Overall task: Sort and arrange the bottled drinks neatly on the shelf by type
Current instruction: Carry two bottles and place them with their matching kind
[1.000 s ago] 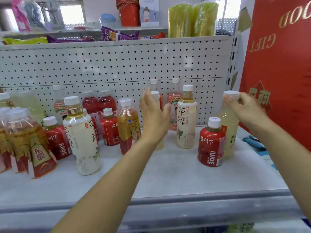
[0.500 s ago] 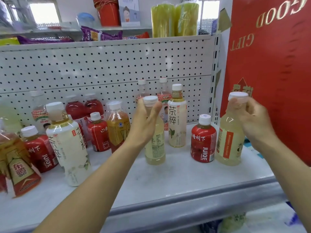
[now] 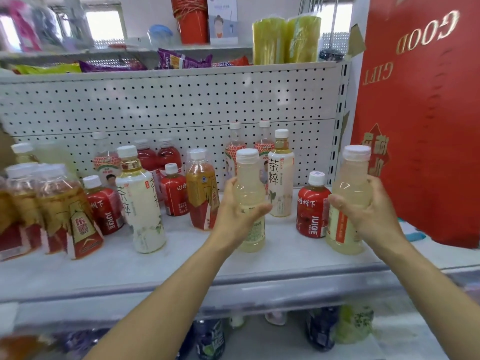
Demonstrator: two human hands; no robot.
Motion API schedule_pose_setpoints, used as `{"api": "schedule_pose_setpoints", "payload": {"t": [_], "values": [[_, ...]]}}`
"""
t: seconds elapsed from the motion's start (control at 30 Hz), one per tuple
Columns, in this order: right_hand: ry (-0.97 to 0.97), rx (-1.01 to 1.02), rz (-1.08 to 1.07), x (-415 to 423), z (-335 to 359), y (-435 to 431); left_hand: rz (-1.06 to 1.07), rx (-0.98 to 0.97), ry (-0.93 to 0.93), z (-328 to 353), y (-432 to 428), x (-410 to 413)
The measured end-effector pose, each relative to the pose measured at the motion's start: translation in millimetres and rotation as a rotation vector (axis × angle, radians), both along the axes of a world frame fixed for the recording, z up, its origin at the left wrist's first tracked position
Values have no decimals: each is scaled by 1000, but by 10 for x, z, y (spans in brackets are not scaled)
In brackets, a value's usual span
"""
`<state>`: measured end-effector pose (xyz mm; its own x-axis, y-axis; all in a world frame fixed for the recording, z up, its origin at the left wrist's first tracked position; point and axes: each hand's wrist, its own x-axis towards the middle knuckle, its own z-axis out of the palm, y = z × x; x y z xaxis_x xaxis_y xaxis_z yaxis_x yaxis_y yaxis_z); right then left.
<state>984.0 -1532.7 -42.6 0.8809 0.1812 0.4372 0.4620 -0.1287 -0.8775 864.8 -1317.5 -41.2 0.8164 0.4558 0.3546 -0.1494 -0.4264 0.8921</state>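
Observation:
My left hand (image 3: 237,211) grips the middle of a pale yellow bottle (image 3: 248,183) with a white cap, over the white shelf (image 3: 197,258). My right hand (image 3: 368,214) grips a second pale yellow bottle (image 3: 350,178) of the same kind near the shelf's right end. Whether either bottle's base touches the shelf I cannot tell. Between them stand a small red juice bottle (image 3: 310,209) and, further back, a tall white tea bottle (image 3: 280,175). Another white tea bottle (image 3: 141,203) stands to the left.
Several amber tea bottles (image 3: 59,211) and red juice bottles (image 3: 174,193) crowd the shelf's left and back. A white pegboard (image 3: 168,107) backs the shelf. A red gift box (image 3: 423,120) stands at the right end. Snack packs and cups sit on the upper shelf.
Both hands have slid from the bottles' caps and necks down to their middles. The two pale bottles have come forward toward the shelf's front.

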Motion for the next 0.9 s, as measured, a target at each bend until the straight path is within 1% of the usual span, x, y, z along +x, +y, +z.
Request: {"api": "schedule_pose_setpoints", "payload": {"t": [0.07, 0.27, 0.4, 0.5, 0.7, 0.8, 0.9], "values": [[-29, 0, 34, -106, 34, 20, -6, -24, -12, 33, -71, -37], [-145, 8, 131, -466, 250, 90, 52, -70, -142, 109, -311, -298], [-163, 10, 209, -753, 296, 205, 99, -79, -184, 69, -392, -614], [-181, -12, 249, -967, 272, 294, 148, -41, -190, 56, -405, -913], [-179, -14, 333, -1398, 231, 542, 258, -107, -198, -45, -167, -1473], [-186, -14, 349, -1656, 205, 772, 279, -154, -188, -86, 45, -1755], [-177, -5, 375, -1969, 193, 1084, 288, -143, -190, -86, 315, -2070]]}}
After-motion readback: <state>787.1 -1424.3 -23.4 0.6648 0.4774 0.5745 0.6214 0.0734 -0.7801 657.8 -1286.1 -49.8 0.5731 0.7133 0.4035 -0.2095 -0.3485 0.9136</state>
